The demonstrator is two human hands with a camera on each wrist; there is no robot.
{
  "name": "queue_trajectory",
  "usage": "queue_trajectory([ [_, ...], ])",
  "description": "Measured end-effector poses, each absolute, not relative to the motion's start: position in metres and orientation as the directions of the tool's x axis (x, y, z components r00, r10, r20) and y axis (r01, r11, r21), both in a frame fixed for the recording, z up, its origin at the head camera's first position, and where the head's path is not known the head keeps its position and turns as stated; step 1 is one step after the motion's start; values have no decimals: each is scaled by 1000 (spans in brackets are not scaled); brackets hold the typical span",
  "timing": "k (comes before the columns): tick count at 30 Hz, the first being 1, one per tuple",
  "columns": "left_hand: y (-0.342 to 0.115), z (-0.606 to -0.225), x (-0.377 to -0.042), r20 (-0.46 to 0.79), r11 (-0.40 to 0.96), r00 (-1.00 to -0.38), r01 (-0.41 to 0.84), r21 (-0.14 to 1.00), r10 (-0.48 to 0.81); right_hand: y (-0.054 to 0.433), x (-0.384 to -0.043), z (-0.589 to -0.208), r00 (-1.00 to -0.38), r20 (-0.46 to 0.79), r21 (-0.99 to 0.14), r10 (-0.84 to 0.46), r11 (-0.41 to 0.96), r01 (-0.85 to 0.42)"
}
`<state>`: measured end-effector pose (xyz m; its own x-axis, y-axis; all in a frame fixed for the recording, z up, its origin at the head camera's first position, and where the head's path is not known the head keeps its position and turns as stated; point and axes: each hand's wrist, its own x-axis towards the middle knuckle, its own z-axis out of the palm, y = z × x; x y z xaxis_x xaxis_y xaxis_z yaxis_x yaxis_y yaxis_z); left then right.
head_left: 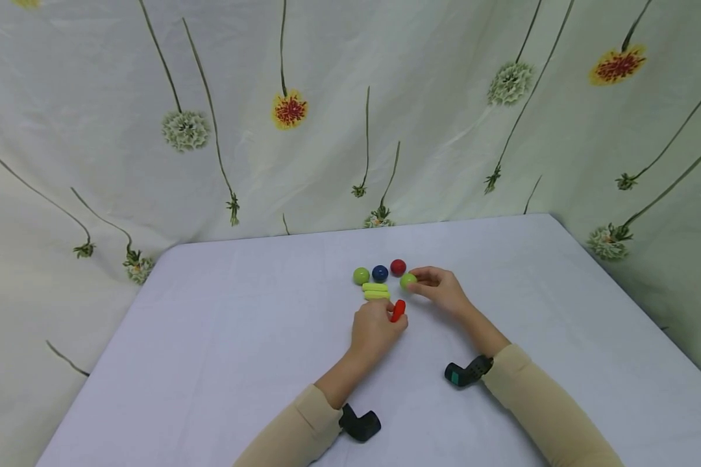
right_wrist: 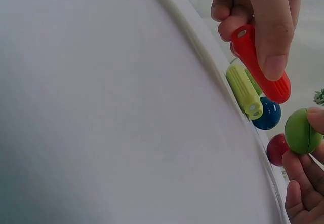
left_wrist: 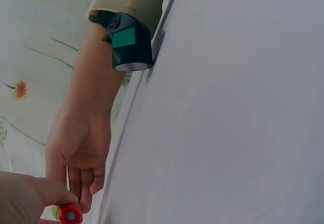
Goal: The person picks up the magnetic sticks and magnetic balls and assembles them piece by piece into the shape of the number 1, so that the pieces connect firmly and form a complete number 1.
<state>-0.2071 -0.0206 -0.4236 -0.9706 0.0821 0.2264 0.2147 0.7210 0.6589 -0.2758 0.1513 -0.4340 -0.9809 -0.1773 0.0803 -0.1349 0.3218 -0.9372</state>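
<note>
Between the thumb and fingers of my left hand (head_left: 376, 329) is a red ridged rod (head_left: 398, 311), with a small silver disc at its end in the left wrist view. My right hand (head_left: 444, 292) pinches a green ball (head_left: 408, 281), which shows a seam in the right wrist view. Just beyond the left hand, two yellow-green rods (head_left: 376, 291) lie side by side on the table. Behind them are another green ball (head_left: 361, 275), a dark blue ball (head_left: 380, 273) and a red ball (head_left: 398, 267). The held rod and held ball are apart.
A white cloth covers the table (head_left: 239, 337). Its far edge meets a hanging curtain (head_left: 327, 162) printed with flowers. Each wrist wears a black camera, and both forearms come in from the near side in beige sleeves (head_left: 549, 402).
</note>
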Motion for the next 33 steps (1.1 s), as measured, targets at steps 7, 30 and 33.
queue_trajectory([
  [7,-16,-425,-206,270,728,-959,248,639,89,151,-275,-438,-976,89,-939,-200,310,-149],
  [30,-11,-432,-214,299,749,-952,247,615,68,150,-274,-444,-978,80,-944,-191,300,-136],
  [33,-11,-432,-215,303,748,-951,246,616,63,149,-273,-444,-979,77,-944,-189,302,-133],
])
